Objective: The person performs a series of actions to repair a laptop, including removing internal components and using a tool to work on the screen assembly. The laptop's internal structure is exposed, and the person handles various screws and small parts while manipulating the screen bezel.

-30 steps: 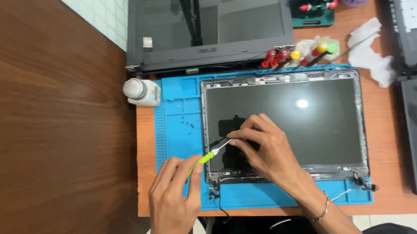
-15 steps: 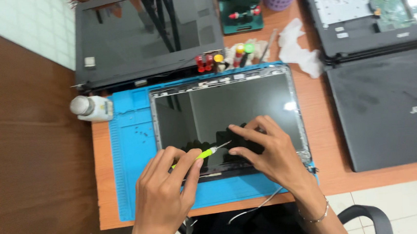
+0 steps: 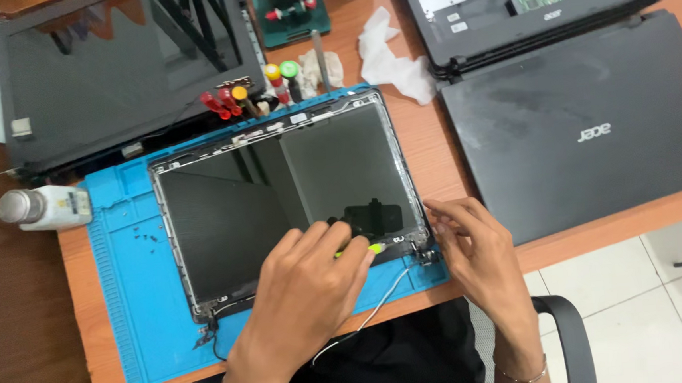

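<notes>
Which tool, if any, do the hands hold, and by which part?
The left hand grips a yellow-green screwdriver by its handle. The right hand holds nothing; it rests at the screen panel corner.

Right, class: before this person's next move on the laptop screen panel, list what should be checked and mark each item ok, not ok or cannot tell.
1. Screen panel lies flat on the blue mat: ok.
2. Left hand grips the yellow-green screwdriver: ok.
3. Screwdriver tip seated in a screw: cannot tell, fingers hide it.
4. Right hand steadies the panel's lower right corner by the hinge: ok.
5. White cable clear of the hands: not ok, it runs just beside the left hand.
6. Loose screws kept on the mat: ok.
</notes>
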